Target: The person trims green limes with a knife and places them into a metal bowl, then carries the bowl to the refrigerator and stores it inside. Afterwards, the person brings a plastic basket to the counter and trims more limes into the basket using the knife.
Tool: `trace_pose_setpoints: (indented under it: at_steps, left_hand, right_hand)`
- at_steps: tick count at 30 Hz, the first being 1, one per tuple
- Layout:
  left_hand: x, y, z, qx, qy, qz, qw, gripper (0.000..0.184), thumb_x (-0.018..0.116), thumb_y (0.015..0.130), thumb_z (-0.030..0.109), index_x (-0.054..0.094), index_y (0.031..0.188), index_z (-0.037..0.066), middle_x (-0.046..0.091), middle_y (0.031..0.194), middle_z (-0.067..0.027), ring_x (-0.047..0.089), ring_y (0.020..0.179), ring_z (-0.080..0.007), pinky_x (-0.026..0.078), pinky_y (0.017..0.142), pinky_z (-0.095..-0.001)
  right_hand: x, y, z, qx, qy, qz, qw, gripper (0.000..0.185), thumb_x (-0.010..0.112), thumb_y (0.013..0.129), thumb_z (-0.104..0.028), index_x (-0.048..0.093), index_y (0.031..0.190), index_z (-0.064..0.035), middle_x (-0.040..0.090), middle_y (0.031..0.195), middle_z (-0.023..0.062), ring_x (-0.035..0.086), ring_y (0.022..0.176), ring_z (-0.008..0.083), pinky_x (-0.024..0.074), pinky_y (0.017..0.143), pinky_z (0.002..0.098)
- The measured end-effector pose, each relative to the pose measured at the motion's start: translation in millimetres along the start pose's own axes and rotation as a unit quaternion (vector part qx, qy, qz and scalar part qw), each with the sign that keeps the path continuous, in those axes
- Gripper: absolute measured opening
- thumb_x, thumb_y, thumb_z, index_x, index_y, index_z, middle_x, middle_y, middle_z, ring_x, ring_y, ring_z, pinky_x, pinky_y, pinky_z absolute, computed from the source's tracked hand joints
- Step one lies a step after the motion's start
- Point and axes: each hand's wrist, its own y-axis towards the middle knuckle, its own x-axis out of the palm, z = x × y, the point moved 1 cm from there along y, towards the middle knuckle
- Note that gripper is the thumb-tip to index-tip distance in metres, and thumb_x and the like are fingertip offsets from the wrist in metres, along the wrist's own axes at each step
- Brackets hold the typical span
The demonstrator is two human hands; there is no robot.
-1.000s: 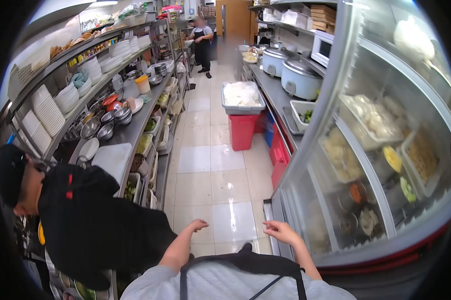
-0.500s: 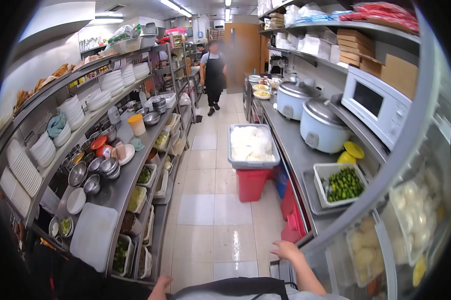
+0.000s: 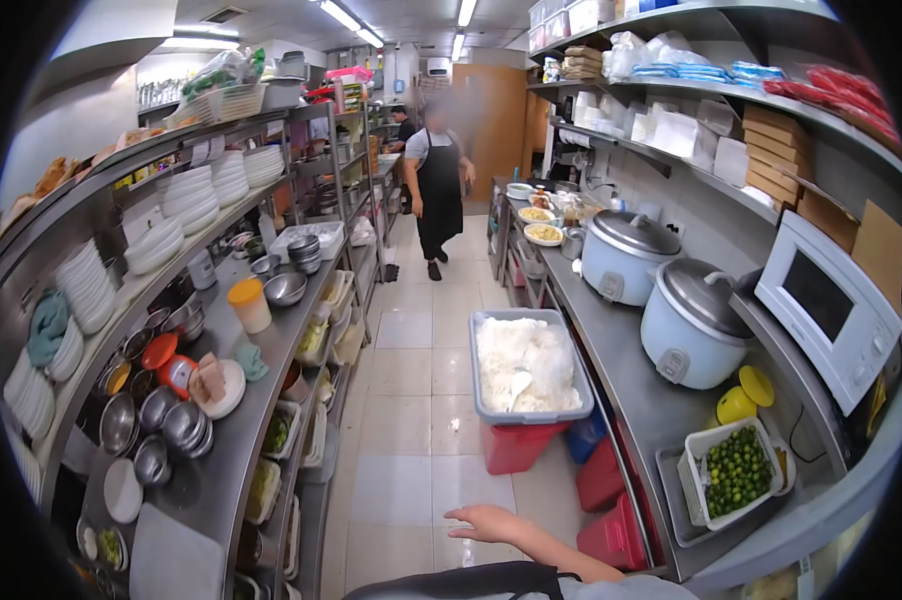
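Note:
My right hand [image 3: 487,522] reaches in from the lower right over the tiled floor, its fingers apart and holding nothing. Nearest to it is a grey tub [image 3: 531,412] of white rice [image 3: 531,360] with a white scoop [image 3: 519,385] lying in it. The tub rests on a red bin [image 3: 516,448]. My left hand is outside the frame.
A person in a dark apron [image 3: 437,190] stands in the aisle, facing this way, with another person [image 3: 403,130] behind. Steel counters with bowls [image 3: 181,425] line the left; rice cookers [image 3: 691,325] and a basket of green fruit [image 3: 736,470] line the right.
The view has moved forward along the aisle, past the glass-door fridge. The aproned person appears closer. My left hand and the person at the lower left have left the view.

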Motion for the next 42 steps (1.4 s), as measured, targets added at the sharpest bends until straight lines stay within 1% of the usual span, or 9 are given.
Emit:
trace_pose_setpoints:
  at_steps: [4,6,7,12,17,24,30,37,42]
  left_hand:
    - [-113,126,87,0.190,0.226,0.125,0.947,0.030,0.060,0.069,0.034,0.062,0.073,0.005,0.061,0.067,-0.0131,0.060,0.062,-0.0269,0.047,0.058,-0.0381]
    - [-176,171,170,0.118,-0.022,0.199,0.973,0.027,0.063,0.069,0.031,0.064,0.075,0.005,0.062,0.066,-0.0102,0.059,0.059,-0.0218,0.047,0.052,-0.0371]
    - [-205,187,212,0.094,-0.096,0.175,0.975,0.035,0.066,0.065,0.032,0.066,0.090,0.007,0.063,0.094,-0.0149,0.060,0.090,-0.0286,0.047,0.080,-0.0367]
    - [-283,202,371,0.250,-0.174,0.206,0.930,0.035,0.064,0.070,0.031,0.065,0.093,0.006,0.065,0.084,-0.0119,0.063,0.080,-0.0237,0.048,0.072,-0.0341]
    - [-283,233,378,0.195,-0.115,0.016,0.974,0.037,0.065,0.070,0.036,0.064,0.092,0.006,0.065,0.080,-0.0101,0.062,0.074,-0.0221,0.048,0.066,-0.0339]
    - [-319,264,330,0.068,0.059,-0.023,0.996,0.034,0.059,0.075,0.036,0.064,0.089,0.005,0.064,0.083,-0.0125,0.061,0.076,-0.0269,0.048,0.068,-0.0374]
    - [-370,364,337,0.067,0.086,-0.035,0.993,0.033,0.057,0.075,0.035,0.064,0.088,0.005,0.063,0.086,-0.0138,0.061,0.080,-0.0282,0.048,0.070,-0.0385]
    - [-488,488,478,0.119,0.141,0.028,0.982,0.033,0.054,0.076,0.034,0.064,0.087,0.005,0.063,0.090,-0.0154,0.061,0.084,-0.0296,0.047,0.072,-0.0397]
    - [-594,501,671,0.276,-0.047,0.131,0.951,0.036,0.061,0.074,0.031,0.062,0.095,0.003,0.064,0.087,-0.0154,0.062,0.081,-0.0259,0.048,0.072,-0.0339]
  right_hand:
    - [4,31,92,0.118,-0.049,-0.003,0.992,0.049,0.051,0.081,-0.045,0.050,0.118,-0.0120,0.056,0.110,0.0146,0.053,0.100,0.0331,0.0430,0.084,0.0413]
    - [-10,35,126,0.165,-0.019,0.023,0.986,0.051,0.052,0.081,-0.046,0.051,0.117,-0.0093,0.056,0.110,0.0168,0.053,0.101,0.0338,0.0420,0.086,0.0408]
    - [-17,38,144,0.188,-0.003,0.035,0.981,0.052,0.052,0.081,-0.046,0.052,0.115,-0.0067,0.056,0.109,0.0189,0.052,0.101,0.0345,0.0414,0.087,0.0401]
    - [-64,74,227,0.285,-0.032,0.028,0.958,0.053,0.053,0.078,-0.048,0.053,0.115,-0.0101,0.057,0.109,0.0170,0.053,0.101,0.0334,0.0422,0.085,0.0407]
    - [-164,178,252,0.295,-0.018,-0.032,0.955,0.050,0.053,0.078,-0.047,0.052,0.114,-0.0126,0.059,0.104,0.0141,0.056,0.095,0.0325,0.0454,0.077,0.0430]
    - [-261,358,242,0.067,-0.073,0.101,0.990,0.046,0.054,0.080,-0.041,0.050,0.115,-0.0114,0.059,0.096,0.0170,0.057,0.089,0.0343,0.0463,0.074,0.0441]
    - [-282,455,268,0.110,-0.050,0.086,0.989,0.046,0.055,0.080,-0.040,0.052,0.114,-0.0085,0.057,0.104,0.0183,0.055,0.094,0.0343,0.0442,0.080,0.0417]
    - [-321,482,333,0.243,-0.008,0.084,0.966,0.046,0.060,0.077,-0.033,0.053,0.113,-0.0058,0.058,0.103,0.0186,0.054,0.096,0.0356,0.0436,0.083,0.0387]
    - [-353,499,393,0.302,0.016,0.174,0.937,0.047,0.061,0.075,-0.034,0.053,0.113,-0.0058,0.058,0.099,0.0195,0.055,0.093,0.0354,0.0443,0.080,0.0405]
